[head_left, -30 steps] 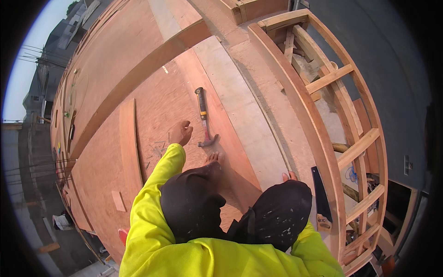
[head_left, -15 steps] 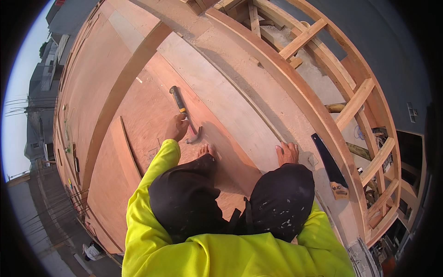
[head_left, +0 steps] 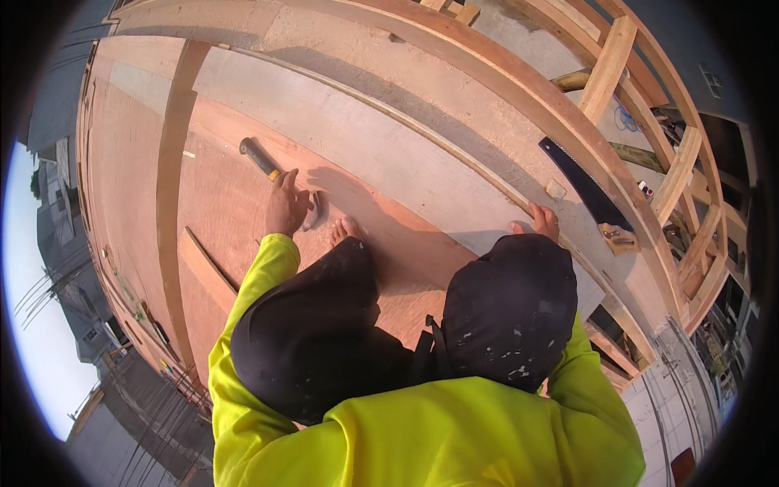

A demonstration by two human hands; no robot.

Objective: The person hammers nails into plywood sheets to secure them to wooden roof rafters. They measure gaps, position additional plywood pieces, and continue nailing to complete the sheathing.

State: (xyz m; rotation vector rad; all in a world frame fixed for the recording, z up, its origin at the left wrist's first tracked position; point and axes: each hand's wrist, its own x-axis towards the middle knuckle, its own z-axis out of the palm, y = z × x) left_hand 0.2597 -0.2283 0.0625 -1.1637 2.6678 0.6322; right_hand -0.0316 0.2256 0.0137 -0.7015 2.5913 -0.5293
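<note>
A claw hammer (head_left: 260, 156) with a black and yellow grip lies on the reddish plywood panel (head_left: 235, 199). My left hand (head_left: 286, 204) is over its shaft, fingers closed around it between grip and head. The palm hides most of the shaft; part of the metal head shows beside my bare left foot (head_left: 346, 229). Beyond my right knee, my right hand (head_left: 542, 222) has its fingers bent over the edge of a long pale board (head_left: 365, 134). The knee covers the right wrist and forearm.
A handsaw (head_left: 588, 183) with a wooden handle lies at the right, beside a curved timber frame (head_left: 560, 105) with openings between its crosspieces. A tall curved wooden rib (head_left: 169, 178) crosses the left side. A narrow wood strip (head_left: 207, 268) lies on the panel. Overhead wires and buildings appear at far left.
My view has turned, shifting the scene. My left hand has gone from beside the hammer to over its shaft. My right hand's fingers now curl over the board's edge.
</note>
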